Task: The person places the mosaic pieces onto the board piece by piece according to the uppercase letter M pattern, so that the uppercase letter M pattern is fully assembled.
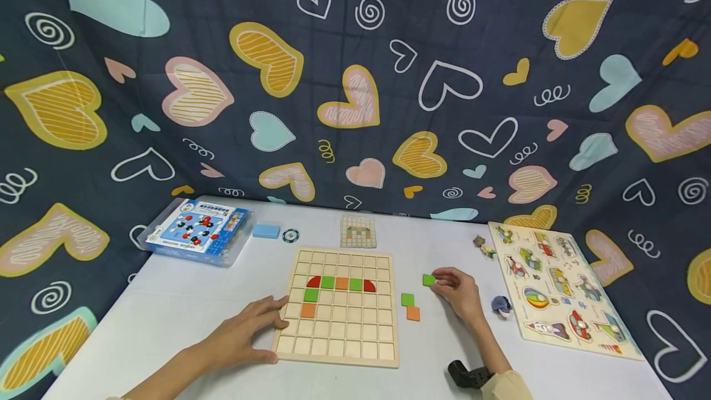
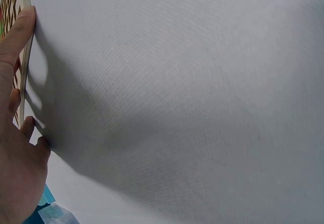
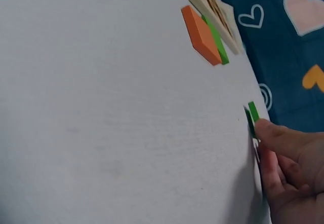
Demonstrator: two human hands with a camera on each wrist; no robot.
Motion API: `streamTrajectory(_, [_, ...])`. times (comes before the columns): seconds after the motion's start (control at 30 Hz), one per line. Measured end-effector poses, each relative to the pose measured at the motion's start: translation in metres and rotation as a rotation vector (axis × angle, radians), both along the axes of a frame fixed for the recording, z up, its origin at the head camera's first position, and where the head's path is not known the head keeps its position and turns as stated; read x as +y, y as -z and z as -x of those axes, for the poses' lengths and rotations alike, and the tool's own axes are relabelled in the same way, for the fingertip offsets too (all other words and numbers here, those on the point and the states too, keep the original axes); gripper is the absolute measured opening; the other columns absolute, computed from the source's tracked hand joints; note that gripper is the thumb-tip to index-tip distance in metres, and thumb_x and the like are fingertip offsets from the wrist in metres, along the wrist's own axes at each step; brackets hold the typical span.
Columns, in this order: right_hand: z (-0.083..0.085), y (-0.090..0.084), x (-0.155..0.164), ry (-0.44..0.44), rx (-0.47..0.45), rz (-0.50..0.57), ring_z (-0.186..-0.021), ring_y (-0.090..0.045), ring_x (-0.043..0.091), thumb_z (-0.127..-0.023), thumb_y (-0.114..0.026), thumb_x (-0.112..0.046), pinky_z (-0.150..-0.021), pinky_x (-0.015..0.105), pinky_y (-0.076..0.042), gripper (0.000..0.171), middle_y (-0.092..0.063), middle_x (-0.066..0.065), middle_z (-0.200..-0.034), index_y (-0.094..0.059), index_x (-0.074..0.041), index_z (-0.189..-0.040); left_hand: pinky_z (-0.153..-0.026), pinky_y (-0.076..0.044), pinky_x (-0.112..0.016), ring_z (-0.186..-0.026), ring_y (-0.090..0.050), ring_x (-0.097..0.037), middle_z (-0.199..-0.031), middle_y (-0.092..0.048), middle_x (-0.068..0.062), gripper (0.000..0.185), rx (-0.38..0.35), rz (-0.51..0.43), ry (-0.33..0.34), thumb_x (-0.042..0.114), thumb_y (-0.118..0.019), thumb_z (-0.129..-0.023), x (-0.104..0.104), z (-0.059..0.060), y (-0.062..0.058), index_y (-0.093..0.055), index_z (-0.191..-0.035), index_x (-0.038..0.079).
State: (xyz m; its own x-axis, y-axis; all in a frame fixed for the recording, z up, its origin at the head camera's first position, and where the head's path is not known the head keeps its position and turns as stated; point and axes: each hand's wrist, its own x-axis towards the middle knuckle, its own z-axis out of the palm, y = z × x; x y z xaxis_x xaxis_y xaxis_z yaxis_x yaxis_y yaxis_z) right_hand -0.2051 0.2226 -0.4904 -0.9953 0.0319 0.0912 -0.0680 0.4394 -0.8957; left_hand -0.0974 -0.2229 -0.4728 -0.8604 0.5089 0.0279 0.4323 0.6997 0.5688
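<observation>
A wooden grid board (image 1: 333,350) lies on the table, with red, green and orange tiles set in an arch in its upper cells. My left hand (image 1: 239,335) rests at the board's left edge, fingertips touching the frame and the thumb near the lower left corner. To the right of the board, my right hand (image 1: 460,294) pinches a green square tile (image 1: 429,279) between thumb and fingers. In the right wrist view that green tile (image 3: 253,111) stands tilted above its shadow. Between board and right hand lie another green tile (image 1: 408,299) and an orange tile (image 1: 413,313).
A small pattern card (image 1: 358,236) lies behind the board. At the back left are a boxed molecule set (image 1: 202,230), a blue block (image 1: 266,231) and a round chip (image 1: 291,236). A picture puzzle board (image 1: 561,289) and small figures (image 1: 501,306) are at the right.
</observation>
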Motion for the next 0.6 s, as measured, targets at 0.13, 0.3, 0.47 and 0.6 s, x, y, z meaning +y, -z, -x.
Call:
streamTrajectory(0.13, [-0.003,-0.001,-0.001,0.035,-0.015,0.048,-0.084,-0.067,0.014,-0.078,-0.071,0.010,-0.071,0.015,-0.053,0.028,-0.069,0.020,-0.100,-0.066,0.007,-0.106,-0.092,-0.039,-0.069,-0.134,-0.031,-0.046,-0.149,-0.039,-0.008,0.046,-0.002,0.002,0.001,0.055,-0.071,-0.074,0.000,0.000,0.000,-0.063,-0.111,0.028])
streamTrajectory(0.3, [-0.009,-0.004,-0.007,0.074,-0.024,0.063,-0.081,-0.067,0.010,-0.079,-0.071,0.009,-0.070,0.014,-0.052,0.029,-0.069,0.022,-0.101,-0.065,0.008,-0.107,-0.093,-0.037,-0.069,-0.135,-0.030,-0.046,-0.149,-0.039,-0.009,0.047,-0.014,0.004,-0.005,0.055,-0.071,-0.074,0.000,0.001,-0.001,-0.063,-0.112,0.028])
streamTrajectory(0.47, [-0.017,-0.009,-0.014,0.082,-0.035,0.110,-0.079,-0.066,0.008,-0.079,-0.071,0.009,-0.068,0.014,-0.053,0.028,-0.069,0.024,-0.100,-0.064,0.010,-0.106,-0.093,-0.037,-0.070,-0.135,-0.029,-0.045,-0.150,-0.038,-0.009,0.047,-0.032,0.006,-0.012,0.056,-0.071,-0.074,0.001,0.001,-0.001,-0.063,-0.112,0.029])
streamTrajectory(0.6, [-0.024,-0.013,-0.021,0.054,-0.060,0.152,-0.081,-0.067,0.009,-0.079,-0.071,0.009,-0.070,0.015,-0.053,0.029,-0.069,0.023,-0.102,-0.064,0.010,-0.107,-0.093,-0.036,-0.070,-0.135,-0.029,-0.045,-0.150,-0.038,-0.009,0.047,-0.038,0.006,-0.017,0.057,-0.071,-0.074,0.001,0.001,-0.001,-0.062,-0.111,0.030])
